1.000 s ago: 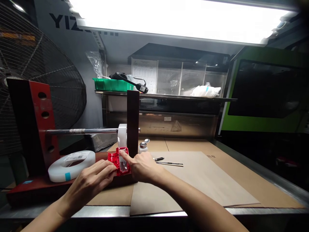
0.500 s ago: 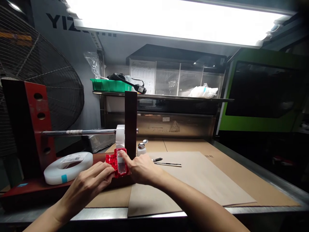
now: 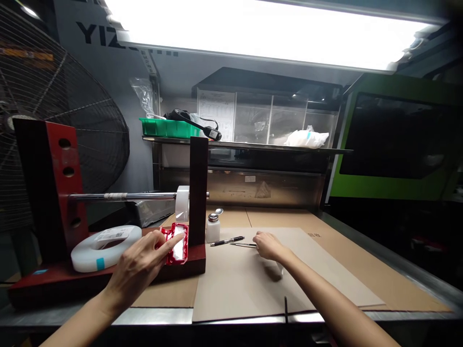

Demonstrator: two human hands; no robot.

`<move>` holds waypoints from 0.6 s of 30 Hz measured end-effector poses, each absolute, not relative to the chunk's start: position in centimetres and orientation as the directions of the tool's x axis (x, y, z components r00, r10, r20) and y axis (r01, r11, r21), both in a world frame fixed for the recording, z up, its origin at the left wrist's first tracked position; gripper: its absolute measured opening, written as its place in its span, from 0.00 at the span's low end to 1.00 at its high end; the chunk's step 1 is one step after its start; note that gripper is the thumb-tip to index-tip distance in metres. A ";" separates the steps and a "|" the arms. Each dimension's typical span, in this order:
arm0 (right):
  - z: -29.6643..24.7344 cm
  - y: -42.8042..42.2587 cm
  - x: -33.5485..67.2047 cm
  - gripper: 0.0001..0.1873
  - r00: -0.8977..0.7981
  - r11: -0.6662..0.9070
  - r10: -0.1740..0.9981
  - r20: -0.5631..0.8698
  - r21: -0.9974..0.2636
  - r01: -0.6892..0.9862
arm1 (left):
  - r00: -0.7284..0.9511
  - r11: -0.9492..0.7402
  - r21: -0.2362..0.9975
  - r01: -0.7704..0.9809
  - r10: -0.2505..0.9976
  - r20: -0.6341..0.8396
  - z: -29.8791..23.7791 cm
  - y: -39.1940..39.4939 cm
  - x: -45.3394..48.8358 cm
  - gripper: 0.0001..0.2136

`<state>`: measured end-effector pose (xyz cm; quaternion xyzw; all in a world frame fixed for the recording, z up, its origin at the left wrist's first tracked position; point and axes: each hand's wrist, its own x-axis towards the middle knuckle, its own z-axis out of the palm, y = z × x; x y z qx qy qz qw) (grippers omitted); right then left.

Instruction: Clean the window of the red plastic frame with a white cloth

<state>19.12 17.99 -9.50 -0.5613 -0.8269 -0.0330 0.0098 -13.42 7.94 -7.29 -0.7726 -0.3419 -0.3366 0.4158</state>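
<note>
My left hand [image 3: 142,258] holds a red plastic case [image 3: 185,258], its index finger lying over the white film [image 3: 178,249] inside it. Over on the brown sheet, my right hand [image 3: 269,246] is closed around one end of slim metal tweezers [image 3: 243,245]. A small translucent strip [image 3: 280,268] shows below that hand; whether the hand holds it I cannot tell. Beside the tweezers lies a black pen [image 3: 227,241]. Above the case, a roll of clear tape [image 3: 182,202] hangs on a metal rod [image 3: 152,196].
A red and black stand [image 3: 198,193] carries the rod. On its base lies a large film roll [image 3: 108,255]. A white bottle with a metal cap [image 3: 213,229] stands right of the stand. Behind are a shelf [image 3: 253,144] with a green bin [image 3: 170,127], and a large fan [image 3: 97,120].
My right hand has left the red case and moved right to the tweezers. My left hand still holds the case, its index finger now stretched over the film. The film looks whiter.
</note>
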 end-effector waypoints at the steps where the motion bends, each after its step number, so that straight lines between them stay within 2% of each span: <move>1: -10.1 18.4 19.8 0.11 -0.350 0.348 0.936 0.032 0.061 0.936 | 0.543 -0.408 -0.426 0.807 0.230 0.808 -7.3 8.1 -13.3 0.18; 5: -11.6 19.7 20.8 0.13 -0.321 0.319 0.947 0.018 0.083 0.944 | 0.567 -0.379 -0.472 0.796 0.192 0.801 -7.3 8.7 -13.3 0.14; 11: -12.4 21.7 21.5 0.15 -0.353 0.352 0.935 0.043 0.030 0.935 | 0.577 -0.344 -0.494 0.798 0.202 0.791 -7.6 8.9 -14.2 0.16; 15: -11.9 21.6 22.6 0.11 -0.411 0.411 0.912 0.010 -0.003 0.912 | 0.580 -0.343 -0.494 0.798 0.219 0.785 -7.5 8.7 -14.4 0.14; 18: -11.0 20.5 23.0 0.06 -0.451 0.454 0.890 0.064 -0.028 0.891 | 0.569 -0.353 -0.476 0.805 0.234 0.788 -7.4 8.5 -14.2 0.14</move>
